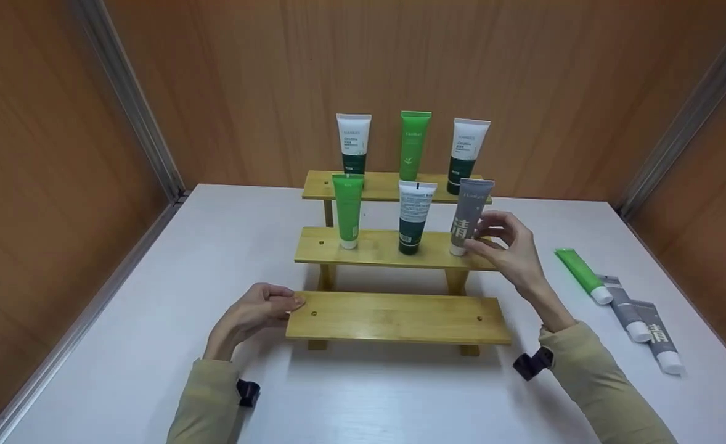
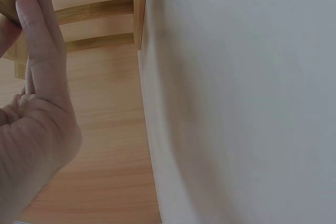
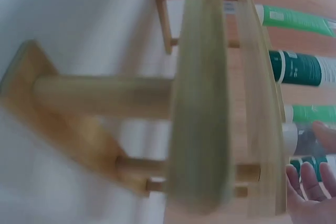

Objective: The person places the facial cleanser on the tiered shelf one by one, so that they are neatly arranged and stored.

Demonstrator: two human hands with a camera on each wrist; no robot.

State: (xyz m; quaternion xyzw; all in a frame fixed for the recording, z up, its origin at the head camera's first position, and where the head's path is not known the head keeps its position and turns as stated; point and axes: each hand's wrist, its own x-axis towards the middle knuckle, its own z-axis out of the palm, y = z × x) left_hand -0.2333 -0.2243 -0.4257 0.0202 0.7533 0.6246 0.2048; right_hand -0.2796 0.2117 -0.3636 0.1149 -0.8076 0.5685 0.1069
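My right hand [image 1: 516,254] holds a grey tube [image 1: 472,206] by its lower right side, thumb in front. The tube's white cap is at the right end of the middle shelf [image 1: 375,253] of a three-step wooden stand. In the right wrist view, fingers [image 3: 311,182] show beside that cap [image 3: 289,139]. My left hand [image 1: 257,313] grips the left end of the lowest shelf [image 1: 394,317], thumb on top. Left of the grey tube, a white and dark green tube [image 1: 415,213] and a green tube [image 1: 348,206] stand on the middle shelf.
On the top shelf [image 1: 381,185] stand a green tube [image 1: 413,145] between two white and dark green tubes [image 1: 354,139]. A green tube [image 1: 582,274] and two grey tubes [image 1: 657,333] lie on the white table at right. Wooden panels [image 1: 400,61] enclose the back and sides.
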